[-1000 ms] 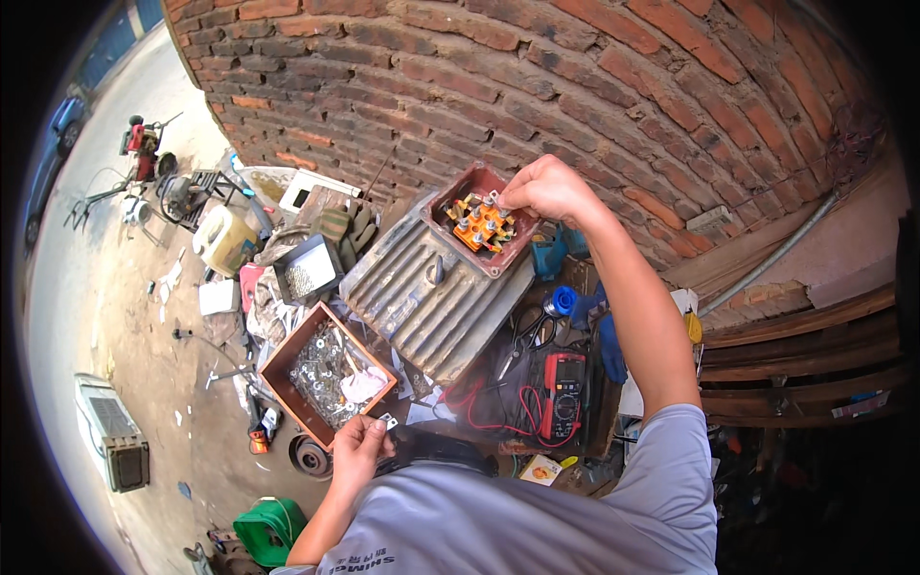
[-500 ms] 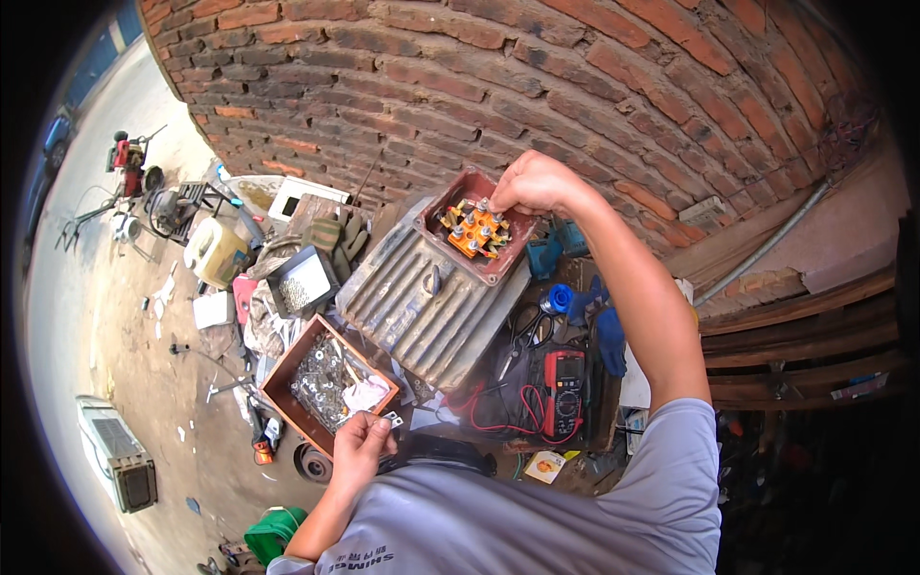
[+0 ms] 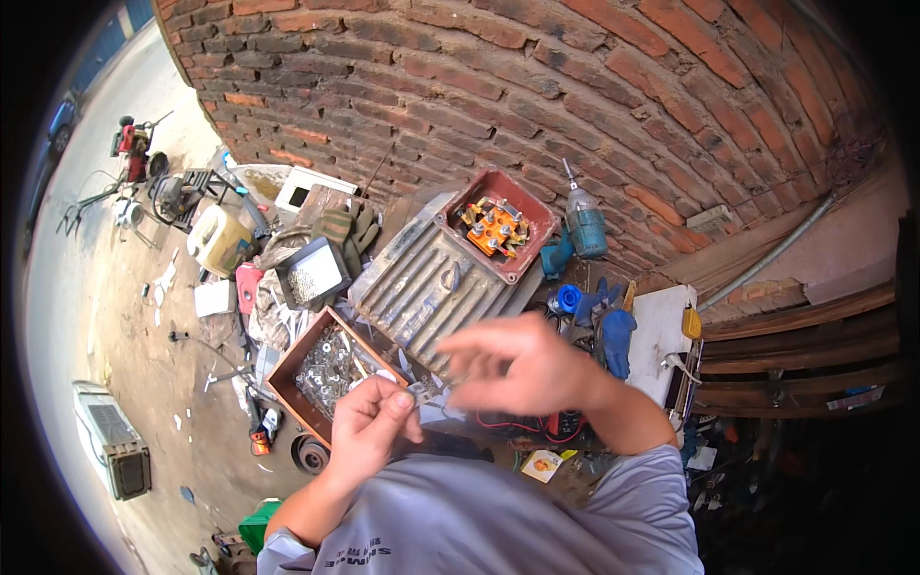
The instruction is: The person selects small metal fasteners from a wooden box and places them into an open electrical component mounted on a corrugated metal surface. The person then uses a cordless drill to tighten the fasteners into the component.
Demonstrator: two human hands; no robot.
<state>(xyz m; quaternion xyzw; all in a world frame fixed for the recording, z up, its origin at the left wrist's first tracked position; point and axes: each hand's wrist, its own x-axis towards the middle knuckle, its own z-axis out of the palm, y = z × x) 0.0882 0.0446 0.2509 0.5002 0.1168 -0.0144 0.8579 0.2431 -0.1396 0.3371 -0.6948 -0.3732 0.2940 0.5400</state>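
Note:
My left hand (image 3: 372,422) pinches a small flat metal piece (image 3: 419,391) between thumb and fingers, beside the wooden box of hardware. My right hand (image 3: 522,369), blurred by motion, is just right of it, fingers stretched apart with nothing visible in them. Beyond them lies a grey ribbed motor (image 3: 407,287). Its red-brown terminal box (image 3: 529,216) is uncovered. Inside sits an orange terminal block (image 3: 496,228) with metal studs and yellowish wire ends around it. The wooden box (image 3: 287,369) holds loose nuts, washers and other small metal parts.
A grey tray of small parts (image 3: 314,275) and striped gloves (image 3: 345,228) lie left of the motor. At its right stand a teal power tool (image 3: 586,225), a blue tape roll (image 3: 568,297) and blue gloves (image 3: 618,340). My right arm partly covers a red multimeter (image 3: 565,424). A brick wall (image 3: 460,86) rises behind.
My right hand has left the terminal box and come down toward my left hand, its fingers now spread. My left hand has moved slightly up and right, keeping the small metal piece.

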